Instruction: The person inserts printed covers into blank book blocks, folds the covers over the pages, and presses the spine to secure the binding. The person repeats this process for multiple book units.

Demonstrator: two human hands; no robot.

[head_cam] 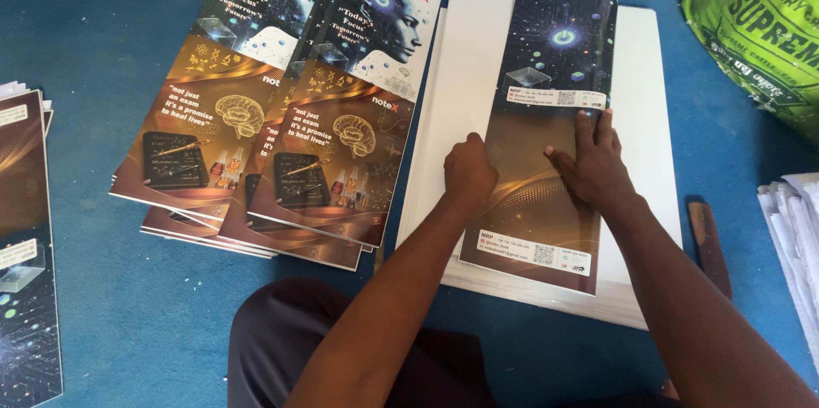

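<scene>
A glossy printed cover sheet [546,75], dark blue above and bronze below, lies folded over a stack of white paper [648,101]. My left hand [468,173] is a closed fist that presses on the cover's left fold. My right hand [593,165] lies flat on the cover with fingers spread, holding it down near a white label strip. Neither hand grips anything.
A fanned pile of finished booklets [281,118] lies left of the white stack on the blue floor [102,24]. More printed covers [26,246] sit at the far left. A green sack [759,24] is top right, loose white sheets [793,229] at the right edge, a brown stick [710,246] beside them.
</scene>
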